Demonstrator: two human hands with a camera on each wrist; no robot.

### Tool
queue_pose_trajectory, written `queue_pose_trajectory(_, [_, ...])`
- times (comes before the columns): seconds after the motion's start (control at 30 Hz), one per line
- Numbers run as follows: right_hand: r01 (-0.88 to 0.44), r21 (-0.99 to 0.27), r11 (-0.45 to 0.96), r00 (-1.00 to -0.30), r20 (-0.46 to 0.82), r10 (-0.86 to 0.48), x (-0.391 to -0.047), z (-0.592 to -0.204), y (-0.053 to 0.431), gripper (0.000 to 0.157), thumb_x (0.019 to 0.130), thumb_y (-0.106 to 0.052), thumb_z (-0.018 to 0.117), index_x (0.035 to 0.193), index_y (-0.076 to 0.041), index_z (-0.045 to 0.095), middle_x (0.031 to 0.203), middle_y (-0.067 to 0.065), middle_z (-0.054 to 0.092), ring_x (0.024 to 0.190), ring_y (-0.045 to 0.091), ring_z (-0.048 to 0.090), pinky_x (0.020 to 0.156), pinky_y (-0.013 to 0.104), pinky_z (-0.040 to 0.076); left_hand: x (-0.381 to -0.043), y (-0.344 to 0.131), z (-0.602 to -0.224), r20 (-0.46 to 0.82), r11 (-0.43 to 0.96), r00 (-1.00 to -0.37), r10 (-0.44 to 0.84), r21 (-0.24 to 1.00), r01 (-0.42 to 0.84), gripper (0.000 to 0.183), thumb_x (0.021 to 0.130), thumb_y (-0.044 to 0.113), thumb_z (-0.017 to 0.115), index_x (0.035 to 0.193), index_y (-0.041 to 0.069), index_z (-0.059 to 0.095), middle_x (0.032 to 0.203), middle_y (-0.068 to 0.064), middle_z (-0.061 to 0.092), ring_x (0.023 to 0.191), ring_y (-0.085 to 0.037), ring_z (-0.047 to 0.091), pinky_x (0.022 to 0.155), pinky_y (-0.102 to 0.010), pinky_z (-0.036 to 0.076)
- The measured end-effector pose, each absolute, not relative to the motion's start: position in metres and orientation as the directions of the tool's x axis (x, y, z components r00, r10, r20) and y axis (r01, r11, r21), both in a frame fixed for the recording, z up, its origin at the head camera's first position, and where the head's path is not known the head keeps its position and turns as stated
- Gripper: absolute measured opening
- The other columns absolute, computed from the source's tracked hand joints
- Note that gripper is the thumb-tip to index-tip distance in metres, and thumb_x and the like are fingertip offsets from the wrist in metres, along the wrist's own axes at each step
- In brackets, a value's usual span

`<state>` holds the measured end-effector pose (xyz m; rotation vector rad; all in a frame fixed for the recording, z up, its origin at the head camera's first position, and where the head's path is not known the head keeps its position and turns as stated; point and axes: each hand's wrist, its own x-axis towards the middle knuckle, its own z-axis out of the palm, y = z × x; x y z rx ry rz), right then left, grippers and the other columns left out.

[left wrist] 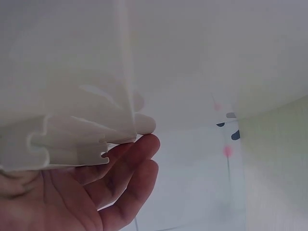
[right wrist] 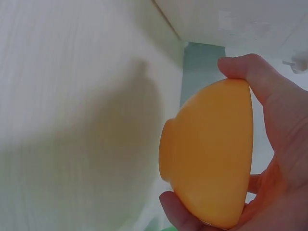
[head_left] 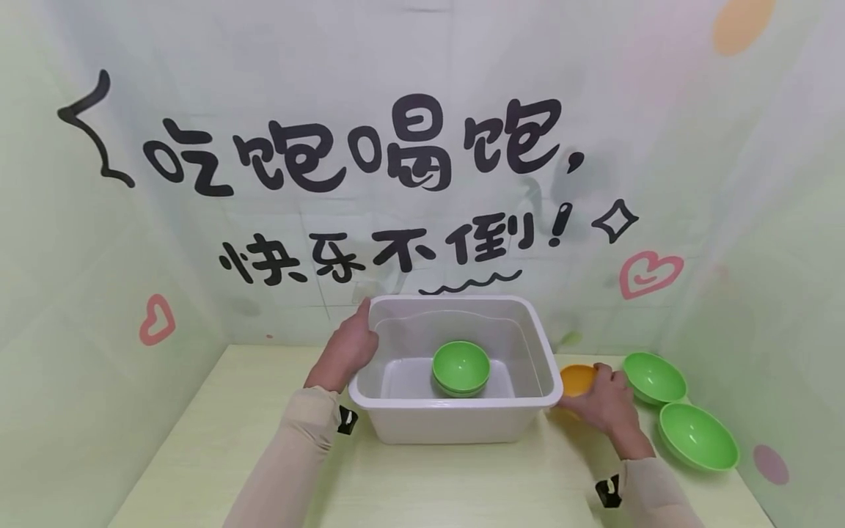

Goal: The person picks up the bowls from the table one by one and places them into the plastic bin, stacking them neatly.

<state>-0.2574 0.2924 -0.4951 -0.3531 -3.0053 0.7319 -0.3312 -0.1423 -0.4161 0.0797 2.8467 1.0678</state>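
Observation:
A white plastic tub (head_left: 449, 425) stands on the table, with green bowls (head_left: 461, 367) stacked inside it. My left hand (head_left: 348, 341) grips the tub's left rim; the left wrist view shows the fingers (left wrist: 137, 178) curled up under the rim's ribbed lip (left wrist: 77, 154). In my right hand (head_left: 604, 400) is an orange bowl (right wrist: 211, 154), held across its rim between thumb and fingers. The bowl is just right of the tub, partly hidden by the hand in the head view. The right wrist view shows its foot raised off the table, above a shadow.
Two more green bowls sit at the right: one farther back (head_left: 655, 378), one nearer (head_left: 698, 436), close to the right wall sheet. A printed backdrop sheet (head_left: 396, 73) hangs behind the tub. The pale wooden table (head_left: 218, 425) extends to the left.

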Motion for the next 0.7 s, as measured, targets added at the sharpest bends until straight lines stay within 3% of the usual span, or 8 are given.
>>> queue_pose_trajectory(0.23, [0.183, -0.459, 0.869, -0.979, -0.004, 0.204, -0.255, -0.481, 0.295, 0.124, 0.068, -0.069, 0.081, 0.145, 0.015, 0.032, 0.13, 0.043, 0.037, 0.103, 0.056, 0.051, 0.079, 0.059, 0.053, -0.331, -0.142, -0.416, -0.072, 0.762, -0.995, 0.07, 0.647, 0.007, 0.076, 0.096, 0.012, 0.035, 0.165, 0.012, 0.004, 0.154, -0.02, 0.048, 0.111, -0.033, 0.064, 0.091, -0.046, 0.056])
queue_pose_trajectory(0.53, [0.16, -0.481, 0.862, -0.982, 0.01, 0.188, -0.254, -0.457, 0.296, 0.118, 0.075, -0.063, 0.078, 0.148, 0.017, 0.031, 0.131, 0.045, 0.037, 0.1, 0.052, 0.054, 0.076, 0.055, 0.054, -0.332, -0.14, -0.417, -0.056, 0.776, -0.997, 0.053, 0.631, 0.006, 0.075, 0.095, 0.011, 0.036, 0.165, 0.011, 0.008, 0.156, -0.022, 0.046, 0.12, -0.037, 0.061, 0.101, -0.053, 0.052])
queue_pose_trajectory(0.7, [0.153, -0.486, 0.86, -0.984, 0.004, 0.177, -0.254, -0.441, 0.297, 0.117, 0.077, -0.064, 0.076, 0.148, 0.018, 0.029, 0.133, 0.045, 0.038, 0.101, 0.048, 0.053, 0.075, 0.052, 0.054, -0.332, -0.14, -0.416, -0.065, 0.761, -0.997, 0.051, 0.649, -0.004, 0.076, 0.095, 0.01, 0.037, 0.165, 0.012, 0.008, 0.151, -0.022, 0.051, 0.111, -0.035, 0.065, 0.089, -0.047, 0.057])
